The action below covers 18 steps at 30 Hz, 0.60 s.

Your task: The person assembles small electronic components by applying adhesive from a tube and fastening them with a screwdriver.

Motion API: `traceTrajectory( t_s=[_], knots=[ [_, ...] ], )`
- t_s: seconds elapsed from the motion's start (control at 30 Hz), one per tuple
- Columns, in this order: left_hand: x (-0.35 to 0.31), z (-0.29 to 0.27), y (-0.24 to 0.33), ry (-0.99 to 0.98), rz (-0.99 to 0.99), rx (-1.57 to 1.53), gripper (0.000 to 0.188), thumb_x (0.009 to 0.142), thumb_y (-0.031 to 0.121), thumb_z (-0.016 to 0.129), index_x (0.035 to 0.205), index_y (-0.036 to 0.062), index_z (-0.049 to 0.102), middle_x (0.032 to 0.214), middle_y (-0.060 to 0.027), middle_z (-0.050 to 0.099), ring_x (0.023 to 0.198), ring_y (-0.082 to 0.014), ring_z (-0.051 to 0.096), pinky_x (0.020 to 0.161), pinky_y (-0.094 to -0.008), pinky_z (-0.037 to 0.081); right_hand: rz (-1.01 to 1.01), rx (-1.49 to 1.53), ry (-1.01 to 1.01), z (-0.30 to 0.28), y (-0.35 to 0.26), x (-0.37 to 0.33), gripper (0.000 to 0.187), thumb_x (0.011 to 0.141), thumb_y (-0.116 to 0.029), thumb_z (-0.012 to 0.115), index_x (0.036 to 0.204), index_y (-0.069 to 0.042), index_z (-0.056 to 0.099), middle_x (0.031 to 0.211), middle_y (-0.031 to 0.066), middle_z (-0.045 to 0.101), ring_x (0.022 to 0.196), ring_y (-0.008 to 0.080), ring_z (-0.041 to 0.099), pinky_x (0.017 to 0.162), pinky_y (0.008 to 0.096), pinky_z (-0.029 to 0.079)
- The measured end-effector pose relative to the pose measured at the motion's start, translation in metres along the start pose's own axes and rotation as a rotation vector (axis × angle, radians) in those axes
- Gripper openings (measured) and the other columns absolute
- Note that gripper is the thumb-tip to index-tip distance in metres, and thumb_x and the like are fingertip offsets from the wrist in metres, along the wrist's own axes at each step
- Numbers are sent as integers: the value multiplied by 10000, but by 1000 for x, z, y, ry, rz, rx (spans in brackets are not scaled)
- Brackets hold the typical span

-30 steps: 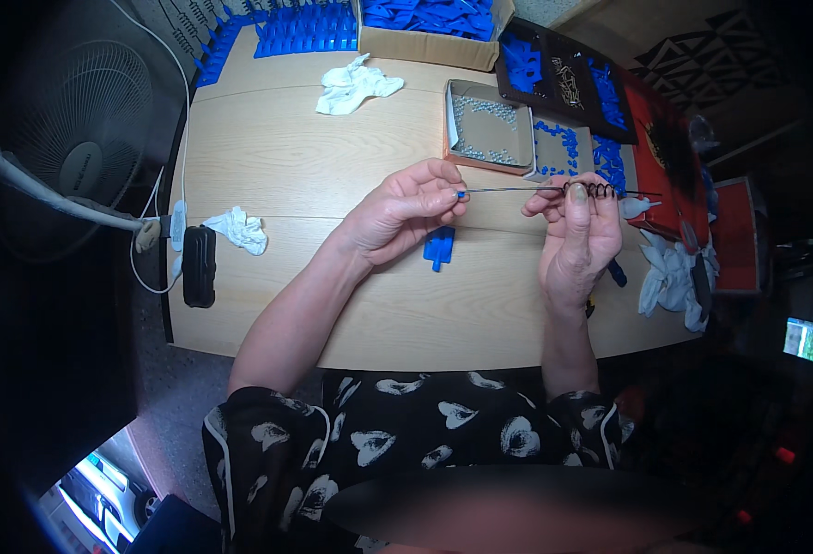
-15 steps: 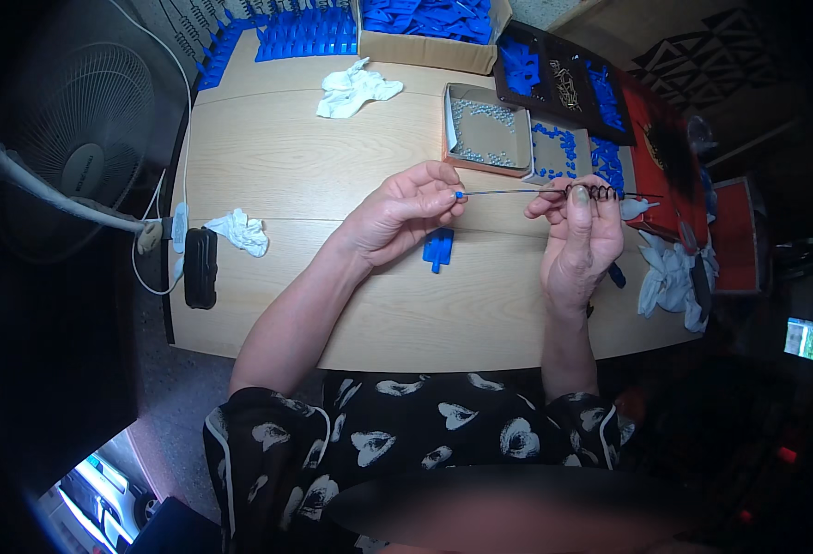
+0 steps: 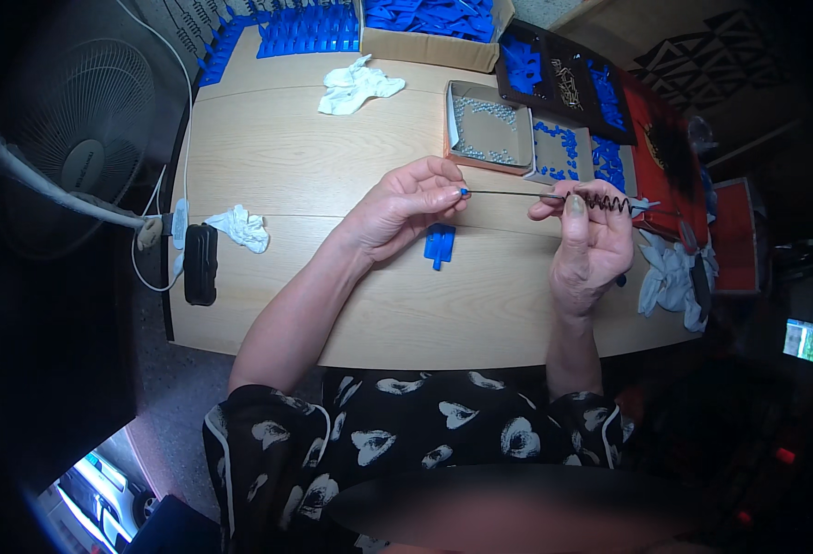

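Note:
Between the thumb and fingers of my left hand [image 3: 414, 205] is a small blue plastic piece [image 3: 465, 193] at the end of a thin dark metal rod [image 3: 508, 193]. The rod runs level to the right, across to my right hand [image 3: 589, 242]. My right thumb and fingers pinch a dark coil spring [image 3: 604, 200] that lies in line with the rod; whether the rod runs through it is hard to make out. On the table just below my left hand lies a flat blue plastic part [image 3: 439, 246] with a narrow tab. My right palm partly hides a dark blue item on the table.
Beyond my hands stand a cardboard tray of small clear beads [image 3: 490, 129], a tray of small blue pieces [image 3: 556, 152] and a box of blue parts [image 3: 430, 46]. White cloths [image 3: 360, 85] lie about. A fan [image 3: 83, 138] and black case [image 3: 200, 266] are at the left.
My right hand has shifted slightly right, and more of the spring's coils show stretched along its fingers. My left hand keeps its pinch, almost unmoved.

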<state>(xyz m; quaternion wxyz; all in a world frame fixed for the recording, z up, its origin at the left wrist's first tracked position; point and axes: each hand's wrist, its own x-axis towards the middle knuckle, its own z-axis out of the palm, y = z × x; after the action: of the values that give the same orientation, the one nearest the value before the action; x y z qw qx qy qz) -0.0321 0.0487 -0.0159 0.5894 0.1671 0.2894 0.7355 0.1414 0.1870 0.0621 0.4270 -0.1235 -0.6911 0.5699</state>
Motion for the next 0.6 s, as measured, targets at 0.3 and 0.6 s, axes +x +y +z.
traceTrajectory(
  t_s=[0.3,0.6],
  knots=[
    [1,3,-1,40,-1,32,203,940,73,724,1123,78,635,993,-13,698,930,-108,669,825,-233,523,-77,-155,-152,5,-10,0,256,944,64,647,1176,83,539,1039,151,661,885,167,697,821,300,606],
    [0,1,0,20,10,-44,217,948,59,709,1145,66,619,997,-27,699,936,-113,671,823,-227,530,-159,-95,-140,6,-22,-1,237,957,65,638,1172,83,540,1048,158,653,876,174,696,841,308,595]
  ],
)
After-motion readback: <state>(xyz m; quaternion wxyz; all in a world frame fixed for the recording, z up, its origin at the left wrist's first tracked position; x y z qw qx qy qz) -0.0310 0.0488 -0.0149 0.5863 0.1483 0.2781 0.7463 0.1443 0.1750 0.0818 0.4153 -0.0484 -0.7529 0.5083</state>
